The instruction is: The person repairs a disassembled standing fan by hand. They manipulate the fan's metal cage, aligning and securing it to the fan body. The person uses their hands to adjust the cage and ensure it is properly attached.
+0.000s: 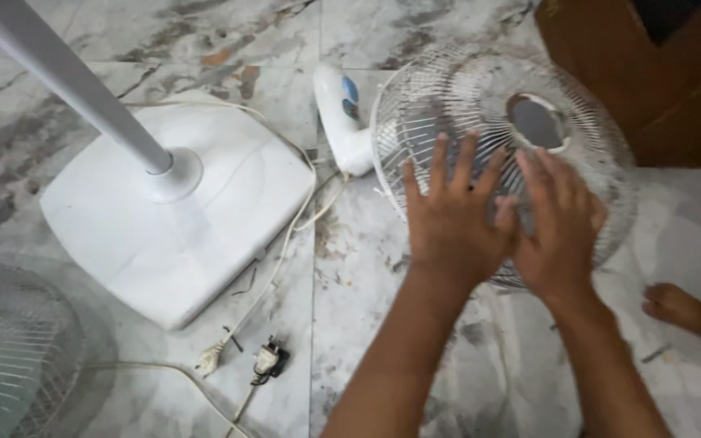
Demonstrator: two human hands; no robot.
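Observation:
A round white wire fan guard (448, 105) with a hole in its centre lies on the marble floor, attached to the white fan head (341, 113). My left hand (452, 215) rests flat on the guard's near side with fingers spread. My right hand (557, 223) lies beside it on the guard, fingers together and pointing away from me. Neither hand holds anything.
The fan's square white base (221, 219) and pole (66, 81) stand to the left. A white cord with a plug (208, 357) and a small black plug piece (268, 358) lie near me. Another wire guard (10, 349) is at bottom left. A bare foot (679, 308) and brown furniture (659, 73) are at right.

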